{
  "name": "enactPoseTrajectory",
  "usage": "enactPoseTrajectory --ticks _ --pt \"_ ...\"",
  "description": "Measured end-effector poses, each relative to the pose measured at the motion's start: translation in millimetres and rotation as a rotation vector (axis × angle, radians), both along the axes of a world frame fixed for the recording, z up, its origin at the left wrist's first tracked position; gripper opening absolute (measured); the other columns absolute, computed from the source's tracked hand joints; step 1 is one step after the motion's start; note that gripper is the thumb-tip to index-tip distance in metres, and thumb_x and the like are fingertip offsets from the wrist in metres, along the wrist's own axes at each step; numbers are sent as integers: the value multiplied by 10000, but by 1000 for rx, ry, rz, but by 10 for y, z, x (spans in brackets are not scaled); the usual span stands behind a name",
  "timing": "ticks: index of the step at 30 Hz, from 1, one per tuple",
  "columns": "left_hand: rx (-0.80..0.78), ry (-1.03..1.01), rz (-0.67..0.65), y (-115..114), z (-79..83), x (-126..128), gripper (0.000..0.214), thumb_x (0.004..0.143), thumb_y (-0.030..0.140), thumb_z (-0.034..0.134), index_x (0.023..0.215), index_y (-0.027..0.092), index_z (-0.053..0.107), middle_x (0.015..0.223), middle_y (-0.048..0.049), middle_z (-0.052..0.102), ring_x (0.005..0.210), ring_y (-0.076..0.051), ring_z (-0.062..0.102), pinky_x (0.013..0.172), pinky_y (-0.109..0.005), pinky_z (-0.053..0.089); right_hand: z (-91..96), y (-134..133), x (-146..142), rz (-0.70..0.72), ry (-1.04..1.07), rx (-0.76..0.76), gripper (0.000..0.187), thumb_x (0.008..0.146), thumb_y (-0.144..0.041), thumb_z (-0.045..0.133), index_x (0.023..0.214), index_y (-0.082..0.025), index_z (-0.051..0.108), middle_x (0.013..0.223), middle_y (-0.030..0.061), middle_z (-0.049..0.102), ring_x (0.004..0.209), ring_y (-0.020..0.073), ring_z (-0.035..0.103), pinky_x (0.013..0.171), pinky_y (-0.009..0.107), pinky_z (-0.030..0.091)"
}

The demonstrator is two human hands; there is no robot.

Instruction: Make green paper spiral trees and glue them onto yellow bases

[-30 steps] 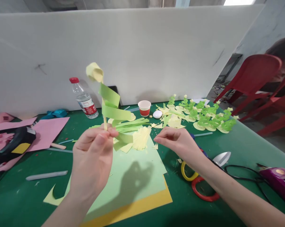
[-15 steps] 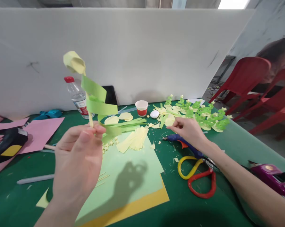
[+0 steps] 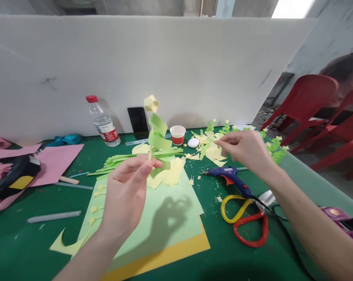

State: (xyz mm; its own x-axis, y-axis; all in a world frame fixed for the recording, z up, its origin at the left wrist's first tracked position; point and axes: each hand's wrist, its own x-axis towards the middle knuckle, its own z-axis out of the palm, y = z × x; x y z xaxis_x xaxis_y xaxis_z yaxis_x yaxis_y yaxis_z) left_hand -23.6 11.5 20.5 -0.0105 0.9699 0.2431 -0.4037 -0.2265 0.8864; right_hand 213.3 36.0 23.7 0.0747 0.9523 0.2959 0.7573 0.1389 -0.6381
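Note:
My left hand (image 3: 126, 191) pinches the thin pale stem of a paper tree (image 3: 158, 141), a green paper spiral held upright with a pale yellow star (image 3: 151, 103) at its top. My right hand (image 3: 246, 150) is closed in a pinch over the pale and green paper scraps (image 3: 213, 152); whatever is between its fingertips cannot be made out. Beneath that hand lies a blue glue gun (image 3: 229, 173). Several finished spiral trees (image 3: 277, 150) stand behind it, partly covered by the hand. Folded stars on thin stems (image 3: 96, 209) rest on the light green sheet (image 3: 153, 218).
Scissors (image 3: 264, 234) with yellow and red handles lie at right, beside a cable. Toward the back are a water bottle (image 3: 104, 123), a phone (image 3: 137, 121), a paper cup (image 3: 178, 134) and a white oval object (image 3: 193, 143). A black-and-yellow tool (image 3: 18, 177) sits on pink paper (image 3: 57, 160).
My left hand has moved right with the paper tree, which has turned so its star faces me more. My right hand has shifted slightly right and up, away from the glue gun.

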Motion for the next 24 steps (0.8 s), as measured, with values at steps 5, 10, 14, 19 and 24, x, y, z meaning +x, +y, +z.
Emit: enactPoseTrajectory --ticks 5,10,14,19,24 --pt "37 -20 -48 72 103 203 116 597 318 794 577 271 690 614 71 697 689 -103 630 719 -244 480 -218 -16 -219 64 219 -4 479 581 -190 651 1058 -210 605 1187 92 576 1136 296 491 912 438 408" --pt "213 -105 -194 232 346 588 92 722 202 680 633 224 669 668 61 704 796 -129 658 818 -291 492 -523 -31 -608 165 584 -234 243 627 -411 660 690 -185 597 569 30 587 605 219 592 615 379 482" --pt "222 -188 -330 365 537 923 61 746 199 646 686 189 646 635 95 681 905 -132 643 891 -305 454 -654 -207 -1061 344 941 -450 550 537 -467 707 1016 -232 572 1077 79 619 1003 241 561 813 361 462" --pt "213 -245 -375 390 642 1178 57 763 225 623 741 173 629 668 87 690 1013 -145 610 930 -317 424 -597 -504 -1519 545 1240 -854 663 608 -679 553 1019 -162 605 909 149 682 884 296 629 757 424 467" --pt "137 -124 -404 254 427 997 72 722 256 679 681 201 659 714 39 707 871 -142 637 862 -301 465 -518 -338 -1263 345 1420 -628 580 658 -656 488 1034 -222 573 964 58 677 828 174 623 722 294 478"
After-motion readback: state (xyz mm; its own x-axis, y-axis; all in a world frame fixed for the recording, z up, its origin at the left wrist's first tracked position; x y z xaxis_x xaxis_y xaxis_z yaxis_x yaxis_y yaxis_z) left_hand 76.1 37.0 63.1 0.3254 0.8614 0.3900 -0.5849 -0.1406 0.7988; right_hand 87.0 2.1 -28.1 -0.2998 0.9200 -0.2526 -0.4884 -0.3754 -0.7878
